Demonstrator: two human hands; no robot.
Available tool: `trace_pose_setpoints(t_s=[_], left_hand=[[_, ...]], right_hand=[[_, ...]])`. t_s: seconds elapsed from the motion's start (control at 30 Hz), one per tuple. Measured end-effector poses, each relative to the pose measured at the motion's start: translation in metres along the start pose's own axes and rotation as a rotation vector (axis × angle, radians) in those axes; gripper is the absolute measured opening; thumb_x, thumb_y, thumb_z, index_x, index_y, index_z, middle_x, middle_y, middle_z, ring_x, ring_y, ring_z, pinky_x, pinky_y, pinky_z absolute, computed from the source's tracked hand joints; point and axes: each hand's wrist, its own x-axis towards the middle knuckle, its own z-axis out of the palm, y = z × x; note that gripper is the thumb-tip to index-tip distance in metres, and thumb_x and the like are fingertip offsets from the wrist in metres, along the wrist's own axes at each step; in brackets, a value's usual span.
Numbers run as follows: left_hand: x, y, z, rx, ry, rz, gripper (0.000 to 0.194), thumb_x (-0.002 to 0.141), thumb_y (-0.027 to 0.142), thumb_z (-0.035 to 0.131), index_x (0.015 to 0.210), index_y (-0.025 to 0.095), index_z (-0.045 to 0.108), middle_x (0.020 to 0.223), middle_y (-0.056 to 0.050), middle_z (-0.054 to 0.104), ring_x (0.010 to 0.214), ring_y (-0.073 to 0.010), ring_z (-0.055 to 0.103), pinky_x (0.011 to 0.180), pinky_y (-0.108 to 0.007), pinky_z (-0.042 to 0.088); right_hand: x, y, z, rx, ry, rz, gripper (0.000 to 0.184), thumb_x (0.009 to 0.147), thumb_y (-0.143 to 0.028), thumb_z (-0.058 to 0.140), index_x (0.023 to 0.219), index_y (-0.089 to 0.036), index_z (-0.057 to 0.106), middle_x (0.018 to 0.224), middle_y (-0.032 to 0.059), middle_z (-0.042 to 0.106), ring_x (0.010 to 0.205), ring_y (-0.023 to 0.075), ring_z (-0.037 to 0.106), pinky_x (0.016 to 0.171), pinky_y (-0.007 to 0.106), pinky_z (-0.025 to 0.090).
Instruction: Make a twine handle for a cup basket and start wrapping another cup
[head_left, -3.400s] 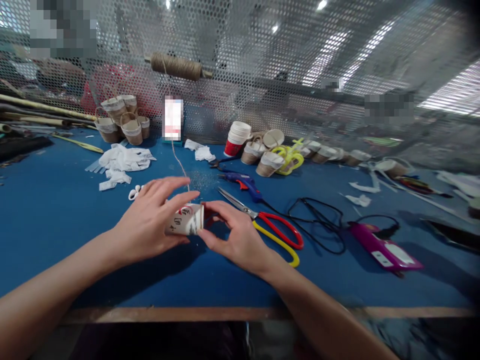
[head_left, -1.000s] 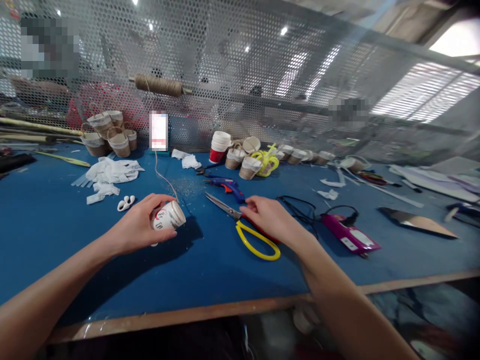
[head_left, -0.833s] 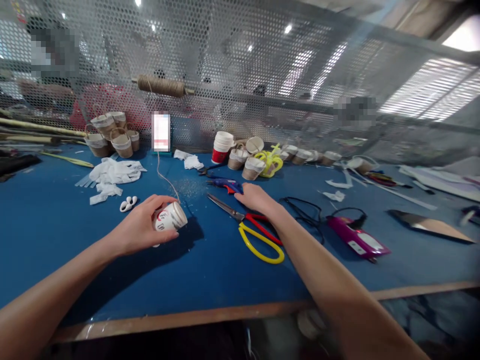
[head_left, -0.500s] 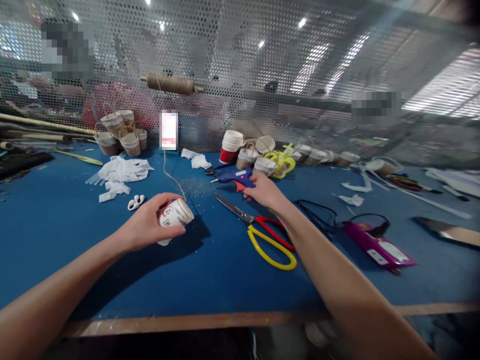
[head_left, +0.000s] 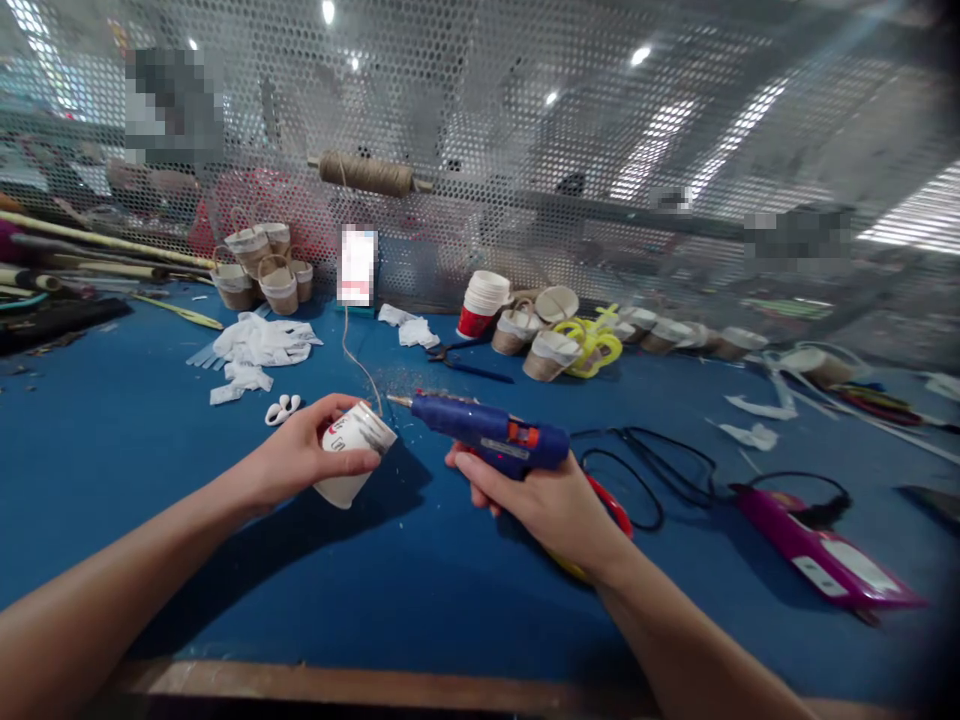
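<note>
My left hand (head_left: 292,462) is wrapped round a white paper cup (head_left: 352,450) with red and black print, tipped on its side just above the blue table (head_left: 112,440). A thin twine (head_left: 358,360) runs from the cup up to a spool (head_left: 366,173) on the mesh wall. My right hand (head_left: 536,500) grips a blue hot glue gun (head_left: 487,432), whose nozzle points left, close to the cup's base. Its black cord (head_left: 645,470) trails to the right. Red and yellow scissors (head_left: 611,505) lie mostly hidden under my right hand.
Twine-wrapped cups (head_left: 551,350) and a stack of red-and-white cups (head_left: 482,297) stand along the mesh wall. More small baskets (head_left: 262,265) and white scraps (head_left: 259,345) lie at the back left. A magenta device (head_left: 821,560) sits at the right. A person in red sits behind the mesh.
My right hand left the cup, reached past the scissors to the glue gun, picked it up and brought its nozzle toward the cup. The left hand kept hold of the cup.
</note>
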Motion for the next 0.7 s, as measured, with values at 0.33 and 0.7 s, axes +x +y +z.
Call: trace_pose_setpoints(t_s=[0.33, 0.7], left_hand=[[0.0, 0.003, 0.0, 0.016, 0.051, -0.041, 0.051, 0.06, 0.031, 0.068, 0.105, 0.017, 0.049, 0.083, -0.003, 0.063, 0.072, -0.0176, 0.058, 0.066, -0.031, 0.046], [0.001, 0.0, -0.001, 0.075, 0.065, -0.01, 0.05, 0.061, 0.034, 0.068, 0.106, 0.017, 0.051, 0.083, -0.003, 0.063, 0.071, -0.0171, 0.059, 0.063, -0.029, 0.047]], right_hand=[[-0.008, 0.022, 0.003, -0.223, 0.13, -0.129, 0.017, 0.07, -0.035, 0.063, 0.078, -0.02, 0.058, 0.064, -0.0007, 0.061, 0.054, 0.014, 0.058, 0.052, 0.026, 0.051], [-0.007, 0.025, -0.003, -0.25, 0.073, -0.172, 0.01, 0.073, -0.031, 0.061, 0.079, -0.023, 0.062, 0.059, -0.0024, 0.059, 0.053, 0.0145, 0.057, 0.046, 0.027, 0.05]])
